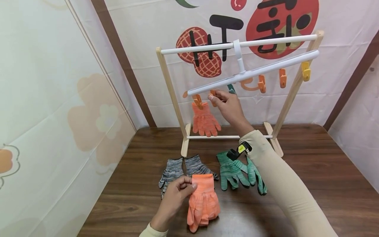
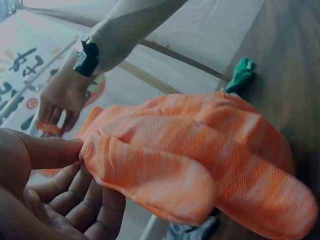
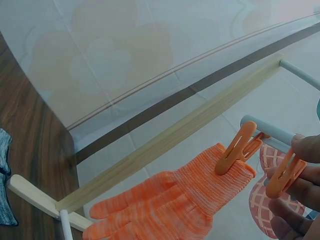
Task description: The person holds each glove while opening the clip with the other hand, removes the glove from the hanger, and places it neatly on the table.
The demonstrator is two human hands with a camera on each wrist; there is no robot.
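My left hand (image 1: 177, 194) pinches an orange knit glove (image 1: 204, 200) by its cuff, its fingers dangling above the table. Up at the white hanger (image 1: 257, 72), my right hand (image 1: 229, 107) grips an orange clothespin (image 3: 286, 175) between thumb and fingers. Beside it, a second orange clothespin (image 3: 237, 147) at the hanger's lower left end clips another orange glove (image 1: 205, 120) by the cuff, fingers down. The hanger tilts, its left end lower than its right.
Grey striped gloves (image 1: 173, 171) and green gloves (image 1: 232, 172) lie on the brown table (image 1: 127, 197). A wooden rack with a white top bar (image 1: 198, 49) carries the hanger. Farther right hang orange clothespins (image 1: 282, 78) and a yellow clothespin (image 1: 306, 71). Printed cloth walls stand behind.
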